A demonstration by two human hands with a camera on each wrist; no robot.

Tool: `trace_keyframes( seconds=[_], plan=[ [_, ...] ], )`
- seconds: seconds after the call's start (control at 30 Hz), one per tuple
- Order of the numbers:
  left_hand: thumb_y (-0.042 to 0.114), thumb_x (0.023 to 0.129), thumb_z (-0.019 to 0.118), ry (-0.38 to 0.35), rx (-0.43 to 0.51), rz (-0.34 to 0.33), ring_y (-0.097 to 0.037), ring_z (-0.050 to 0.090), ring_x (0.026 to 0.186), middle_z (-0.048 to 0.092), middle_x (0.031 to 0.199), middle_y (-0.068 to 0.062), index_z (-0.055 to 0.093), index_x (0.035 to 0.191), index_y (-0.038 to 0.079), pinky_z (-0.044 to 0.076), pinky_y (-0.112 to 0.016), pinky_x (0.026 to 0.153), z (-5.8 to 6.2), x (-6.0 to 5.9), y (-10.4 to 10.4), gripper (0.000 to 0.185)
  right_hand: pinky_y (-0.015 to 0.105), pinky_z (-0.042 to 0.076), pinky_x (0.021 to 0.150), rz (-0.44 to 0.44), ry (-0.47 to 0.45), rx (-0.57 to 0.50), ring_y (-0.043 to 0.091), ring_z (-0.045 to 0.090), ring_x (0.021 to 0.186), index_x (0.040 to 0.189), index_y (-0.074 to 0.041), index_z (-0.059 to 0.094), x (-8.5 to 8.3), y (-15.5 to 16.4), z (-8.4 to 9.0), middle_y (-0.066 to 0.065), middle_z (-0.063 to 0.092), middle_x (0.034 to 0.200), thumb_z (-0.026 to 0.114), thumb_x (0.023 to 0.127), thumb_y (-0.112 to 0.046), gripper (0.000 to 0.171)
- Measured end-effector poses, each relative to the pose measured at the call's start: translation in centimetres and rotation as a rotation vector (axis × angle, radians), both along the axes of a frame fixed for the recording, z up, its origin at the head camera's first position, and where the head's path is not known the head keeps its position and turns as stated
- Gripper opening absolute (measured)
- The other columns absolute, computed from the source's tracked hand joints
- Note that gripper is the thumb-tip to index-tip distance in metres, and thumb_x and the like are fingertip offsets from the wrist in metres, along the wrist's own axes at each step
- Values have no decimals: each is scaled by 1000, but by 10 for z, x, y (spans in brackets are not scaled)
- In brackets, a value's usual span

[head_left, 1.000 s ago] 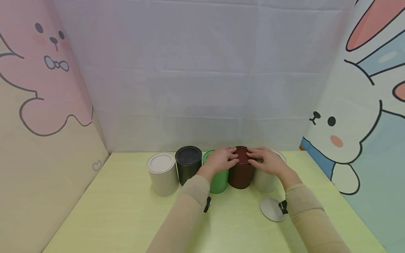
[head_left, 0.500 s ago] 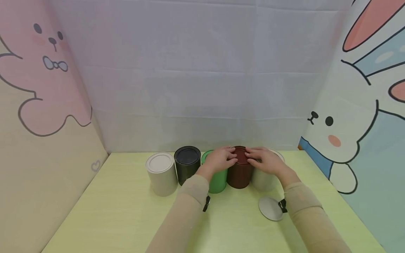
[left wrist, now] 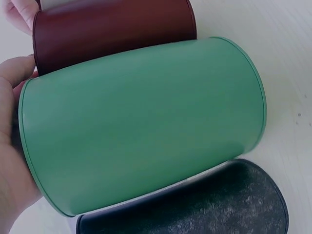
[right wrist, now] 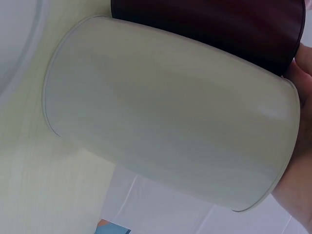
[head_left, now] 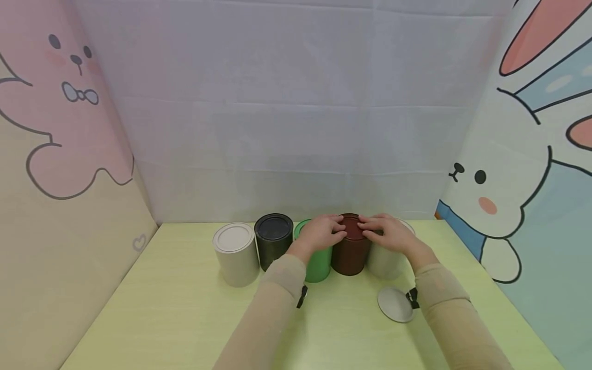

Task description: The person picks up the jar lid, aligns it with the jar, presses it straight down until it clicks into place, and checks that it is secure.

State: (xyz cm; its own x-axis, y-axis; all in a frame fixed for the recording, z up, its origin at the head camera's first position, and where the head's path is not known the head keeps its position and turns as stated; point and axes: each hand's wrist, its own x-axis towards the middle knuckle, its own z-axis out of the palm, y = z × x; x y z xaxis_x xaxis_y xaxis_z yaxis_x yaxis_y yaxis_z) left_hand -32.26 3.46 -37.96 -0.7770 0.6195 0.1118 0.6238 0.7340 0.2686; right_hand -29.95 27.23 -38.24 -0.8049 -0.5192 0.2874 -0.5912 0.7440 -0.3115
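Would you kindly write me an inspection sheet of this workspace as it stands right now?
Surface: pale yellow-green table, flat.
Job's things: dark red cylindrical tin with lid, upright in a row of tins.
Clutter: beige lidded tin, black tin, green tin, grey tin whose top is hidden by the right hand; loose round grey lid lying flat in front of it.
Hands: left hand and right hand both rest on the red tin's top, fingers curled at its rim.
Cables: nothing seen.
Surroundings: white cloth backdrop; cartoon rabbit panels at both sides.
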Motion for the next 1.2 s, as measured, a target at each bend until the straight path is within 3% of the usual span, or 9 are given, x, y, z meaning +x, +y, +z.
trace_keyframes(
  seconds=[0.73,1.0,1.2],
  plan=[
    [34,105,51,13,-30,-42,-18,38,141,43,152,-1,62,136,14,31,-30,115,2,2,-3,39,57,43,100,27,25,-40,40,52,122,124,-2,70,-1,2,-4,17,57,138,64,97,-14,29],
    [35,104,52,29,-13,-67,-18,37,141,42,153,-2,60,139,16,31,-31,114,-2,1,-8,40,59,43,99,6,101,-18,39,49,126,126,-4,69,1,1,-7,17,57,138,66,96,-15,32],
    [36,103,53,55,-16,-112,-19,34,143,40,154,-2,59,140,20,31,-33,115,-3,3,-11,41,55,47,95,24,213,-24,34,54,118,123,-7,71,7,6,-10,11,66,127,71,92,-14,31]
  ],
)
